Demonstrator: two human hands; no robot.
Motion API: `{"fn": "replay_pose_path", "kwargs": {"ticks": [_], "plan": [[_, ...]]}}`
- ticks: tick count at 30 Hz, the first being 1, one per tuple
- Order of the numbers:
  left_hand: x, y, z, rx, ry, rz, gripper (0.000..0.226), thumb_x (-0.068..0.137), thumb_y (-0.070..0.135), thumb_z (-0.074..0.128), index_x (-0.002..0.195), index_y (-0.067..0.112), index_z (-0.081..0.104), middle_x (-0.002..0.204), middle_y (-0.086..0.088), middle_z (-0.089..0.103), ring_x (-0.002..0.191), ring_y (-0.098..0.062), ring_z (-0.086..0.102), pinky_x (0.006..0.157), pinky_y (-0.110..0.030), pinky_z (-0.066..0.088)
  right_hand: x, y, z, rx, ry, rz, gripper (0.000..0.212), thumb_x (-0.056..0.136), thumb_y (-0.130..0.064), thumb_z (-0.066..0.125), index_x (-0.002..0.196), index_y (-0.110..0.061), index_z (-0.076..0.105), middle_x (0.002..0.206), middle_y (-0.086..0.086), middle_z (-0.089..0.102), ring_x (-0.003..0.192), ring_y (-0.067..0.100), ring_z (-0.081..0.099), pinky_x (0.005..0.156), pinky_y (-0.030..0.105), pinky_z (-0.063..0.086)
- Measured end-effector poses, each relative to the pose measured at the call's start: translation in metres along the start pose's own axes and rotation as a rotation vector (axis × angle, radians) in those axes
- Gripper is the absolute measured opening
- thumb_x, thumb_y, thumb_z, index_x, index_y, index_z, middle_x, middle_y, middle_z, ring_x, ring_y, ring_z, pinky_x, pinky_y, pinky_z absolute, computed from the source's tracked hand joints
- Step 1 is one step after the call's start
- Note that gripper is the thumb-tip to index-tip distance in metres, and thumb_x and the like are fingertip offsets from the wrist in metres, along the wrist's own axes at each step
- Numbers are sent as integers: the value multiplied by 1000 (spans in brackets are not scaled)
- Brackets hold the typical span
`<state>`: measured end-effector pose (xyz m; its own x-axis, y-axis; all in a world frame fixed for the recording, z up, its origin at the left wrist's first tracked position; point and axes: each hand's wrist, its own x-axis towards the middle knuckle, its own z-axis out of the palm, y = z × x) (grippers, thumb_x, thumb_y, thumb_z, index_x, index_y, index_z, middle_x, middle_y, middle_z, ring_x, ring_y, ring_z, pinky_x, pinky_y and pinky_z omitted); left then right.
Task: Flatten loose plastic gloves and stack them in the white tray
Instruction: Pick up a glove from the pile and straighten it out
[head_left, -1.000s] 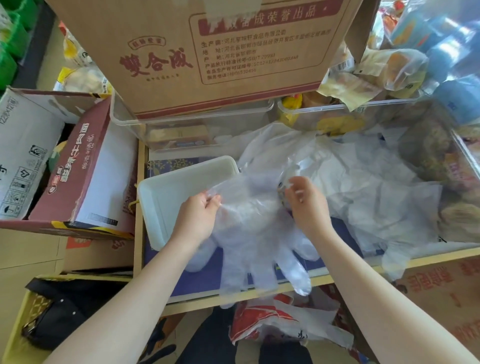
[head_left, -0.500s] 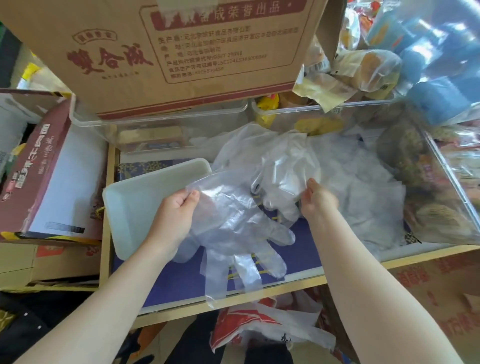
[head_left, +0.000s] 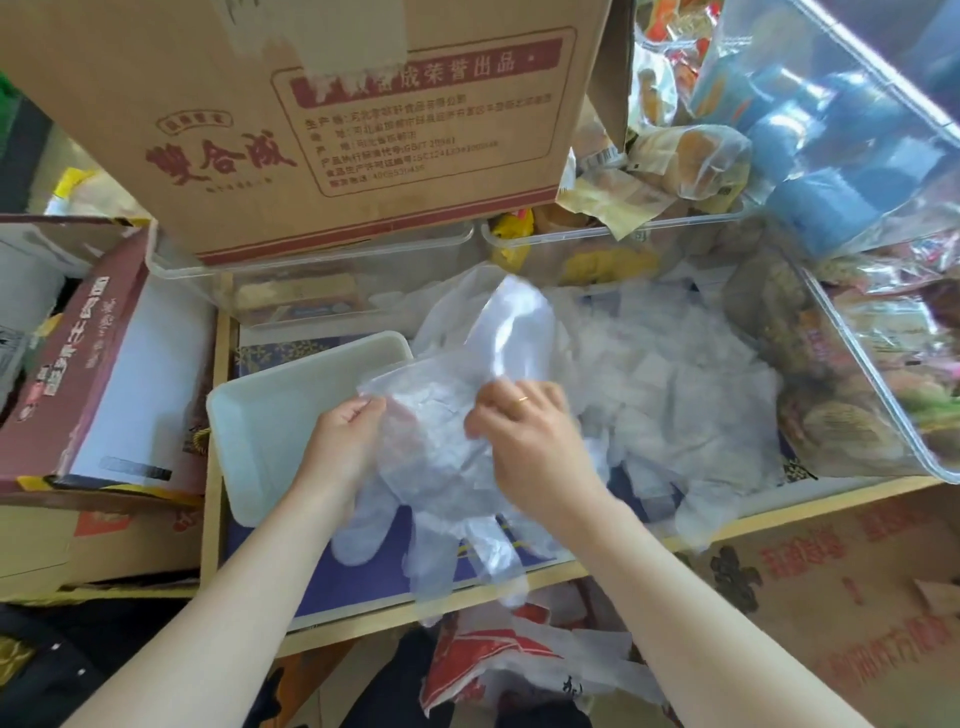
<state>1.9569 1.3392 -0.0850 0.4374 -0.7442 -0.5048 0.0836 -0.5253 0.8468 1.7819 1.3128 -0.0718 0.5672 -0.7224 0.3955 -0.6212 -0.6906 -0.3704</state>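
Both hands, left hand (head_left: 343, 441) and right hand (head_left: 524, 441), pinch flimsy gloves (head_left: 441, 467) beside the white tray (head_left: 270, 415); slippery layers may slide apart.

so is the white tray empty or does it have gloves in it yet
Seemingly empty: the white tray shows a bare floor; the gloves held by both hands only overlap its right edge.

There are 2 hands: the left hand (head_left: 340, 449) and the right hand (head_left: 530, 441), with 1 ring (head_left: 522, 399) on the right. There is 1 white tray (head_left: 270, 415). The clear plastic gloves (head_left: 675, 395) lie in 1 overlapping heap, too tangled to count. 1 large cardboard box (head_left: 311, 119) stands behind, and 1 red carton (head_left: 98, 374) sits at the left.
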Motion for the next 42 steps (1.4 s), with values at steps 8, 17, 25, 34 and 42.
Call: {"fn": "replay_pose_path", "kwargs": {"ticks": [8, 17, 25, 34, 42], "plan": [[-7, -15, -9, 120, 27, 94, 11, 94, 18, 51, 100, 24, 59, 99, 9, 64, 101, -15, 60, 81, -23, 45, -32, -1, 54, 126, -223, 190, 77, 63, 26, 51, 124, -19, 40, 142, 6, 15, 71, 24, 58, 50, 30, 49], [-40, -23, 37, 297, -301, 180, 51, 88, 28, 60, 134, 15, 43, 131, 2, 52, 110, -4, 51, 86, -12, 40, -30, 6, 23, 719, 54, 1036, 15, 84, -6, 65, 90, -19, 69, 76, -5, 66, 77, 9, 61, 70, 13, 47], [-39, -17, 75, -5, -189, 114, 40, 81, 46, 62, 88, 7, 57, 83, -6, 60, 81, -20, 58, 80, -43, 48, -32, 6, 15, 755, -115, 919, 19, 82, -17, 69, 65, -13, 60, 52, -16, 59, 52, -2, 49, 56, 15, 40], [-39, -12, 49, -11, -216, 158, 19, 92, 18, 54, 83, 18, 70, 76, 5, 72, 71, -4, 66, 69, -19, 52, -27, 8, 3, 1282, -201, 939, 33, 83, -16, 68, 56, -23, 49, 71, 13, 58, 60, 16, 49, 56, 22, 35], [-24, -28, 3, 149, -32, 108, 16, 87, 16, 63, 74, 21, 69, 76, 3, 74, 71, -14, 68, 76, -33, 51, -20, 14, -3, 1074, -19, 944, 20, 93, -13, 54, 73, -11, 51, 58, -4, 55, 49, 8, 45, 55, 21, 39]]}}
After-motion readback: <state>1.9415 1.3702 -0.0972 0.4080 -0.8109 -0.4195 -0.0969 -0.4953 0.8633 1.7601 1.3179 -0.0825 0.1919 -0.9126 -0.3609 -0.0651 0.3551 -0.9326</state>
